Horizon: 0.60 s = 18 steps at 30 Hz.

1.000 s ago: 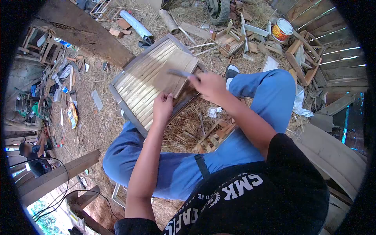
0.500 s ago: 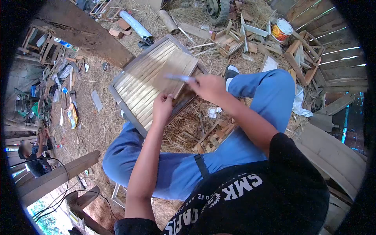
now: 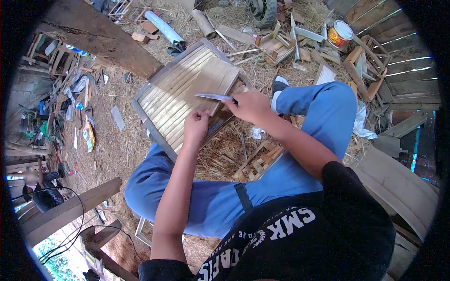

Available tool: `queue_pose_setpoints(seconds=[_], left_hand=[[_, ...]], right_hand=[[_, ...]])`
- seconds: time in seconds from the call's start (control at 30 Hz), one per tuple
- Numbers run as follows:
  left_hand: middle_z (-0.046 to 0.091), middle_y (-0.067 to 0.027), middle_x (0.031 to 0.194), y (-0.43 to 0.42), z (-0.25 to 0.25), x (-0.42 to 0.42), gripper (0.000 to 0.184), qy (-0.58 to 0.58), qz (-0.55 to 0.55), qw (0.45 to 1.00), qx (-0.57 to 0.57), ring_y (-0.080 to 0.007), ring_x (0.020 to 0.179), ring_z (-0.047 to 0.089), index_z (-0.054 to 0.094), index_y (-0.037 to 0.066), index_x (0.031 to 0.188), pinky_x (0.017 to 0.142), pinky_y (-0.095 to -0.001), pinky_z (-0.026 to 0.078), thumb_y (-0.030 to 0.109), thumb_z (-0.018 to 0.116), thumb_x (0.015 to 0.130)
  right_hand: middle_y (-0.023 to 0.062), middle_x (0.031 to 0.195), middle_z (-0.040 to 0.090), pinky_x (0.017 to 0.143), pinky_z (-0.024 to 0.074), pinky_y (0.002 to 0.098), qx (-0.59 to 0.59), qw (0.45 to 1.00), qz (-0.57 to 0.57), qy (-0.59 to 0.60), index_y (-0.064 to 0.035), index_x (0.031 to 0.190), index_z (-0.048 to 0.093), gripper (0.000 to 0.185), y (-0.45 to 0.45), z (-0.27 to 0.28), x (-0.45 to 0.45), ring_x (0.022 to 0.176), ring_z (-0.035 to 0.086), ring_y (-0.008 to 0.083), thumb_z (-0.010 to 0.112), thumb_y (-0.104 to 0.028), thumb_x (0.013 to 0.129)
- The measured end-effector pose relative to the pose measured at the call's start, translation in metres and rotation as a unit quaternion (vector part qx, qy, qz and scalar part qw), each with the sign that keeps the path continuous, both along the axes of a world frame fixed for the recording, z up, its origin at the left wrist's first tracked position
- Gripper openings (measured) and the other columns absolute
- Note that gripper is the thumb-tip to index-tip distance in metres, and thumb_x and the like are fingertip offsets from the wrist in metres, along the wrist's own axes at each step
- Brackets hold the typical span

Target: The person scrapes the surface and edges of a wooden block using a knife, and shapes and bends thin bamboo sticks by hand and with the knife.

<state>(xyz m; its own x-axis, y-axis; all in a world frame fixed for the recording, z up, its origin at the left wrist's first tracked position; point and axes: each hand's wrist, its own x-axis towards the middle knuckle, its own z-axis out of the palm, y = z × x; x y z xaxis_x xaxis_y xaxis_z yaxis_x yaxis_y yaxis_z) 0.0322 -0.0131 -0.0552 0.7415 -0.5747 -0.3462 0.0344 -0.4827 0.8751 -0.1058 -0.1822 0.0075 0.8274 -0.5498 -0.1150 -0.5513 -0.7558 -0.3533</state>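
Observation:
My right hand (image 3: 249, 106) is wrapped round the handle of a knife (image 3: 213, 96), its blade pointing left over a flat wooden board (image 3: 216, 77). The board rests on a slatted wooden panel (image 3: 168, 100) with a dark frame, tilted in front of my legs. At the board's lower edge my left hand (image 3: 197, 122) is closed, thumb and fingers pinched together at the corner. Whatever lies between those fingertips is too small to make out.
A wooden post (image 3: 103, 42) slants in at the upper left. Scrap wood (image 3: 281, 49), a paint can (image 3: 340, 33) and a tyre (image 3: 262, 14) lie beyond. A small slatted wooden piece (image 3: 262, 164) sits between my legs. Another person (image 3: 46, 194) is at the far left.
The knife blade, blurred before, now shows sharply and lies nearly level above the board. The view has shifted slightly. The person at the far left has changed posture.

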Motion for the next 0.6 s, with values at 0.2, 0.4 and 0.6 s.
queue_pose_setpoints(seconds=[0.2,0.4,0.6], left_hand=[[0.052,0.0003,0.064,-0.002,0.016,-0.004,0.029,0.020,0.001,1.000,0.024,-0.0091,0.060,0.042,0.057,0.005,0.074,0.056,-0.0298,0.037,0.022,0.070,0.092],[0.055,-0.0010,0.064,-0.002,0.013,-0.001,0.029,0.015,0.001,1.000,0.025,-0.0095,0.059,0.045,0.060,0.004,0.075,0.055,-0.0294,0.038,0.024,0.071,0.091],[0.058,-0.0012,0.064,-0.001,0.012,0.002,0.030,0.021,0.005,0.999,0.034,-0.0099,0.057,0.046,0.061,0.004,0.074,0.054,-0.0293,0.038,0.026,0.073,0.090]], right_hand=[[0.0159,0.073,0.070,0.063,0.0561,0.0495,0.001,1.000,-0.024,-0.002,-0.0087,0.082,0.074,0.058,-0.003,-0.002,0.002,0.070,0.070,0.0368,0.048,-0.059,0.095],[0.0154,0.076,0.071,0.062,0.0552,0.0499,-0.009,1.000,-0.021,-0.010,-0.0084,0.078,0.073,0.058,-0.009,0.002,0.010,0.072,0.070,0.0375,0.048,-0.057,0.096],[0.0145,0.080,0.072,0.066,0.0567,0.0493,0.033,0.998,-0.050,0.032,-0.0118,0.085,0.076,0.055,-0.019,0.007,0.010,0.075,0.071,0.0362,0.050,-0.059,0.094]])
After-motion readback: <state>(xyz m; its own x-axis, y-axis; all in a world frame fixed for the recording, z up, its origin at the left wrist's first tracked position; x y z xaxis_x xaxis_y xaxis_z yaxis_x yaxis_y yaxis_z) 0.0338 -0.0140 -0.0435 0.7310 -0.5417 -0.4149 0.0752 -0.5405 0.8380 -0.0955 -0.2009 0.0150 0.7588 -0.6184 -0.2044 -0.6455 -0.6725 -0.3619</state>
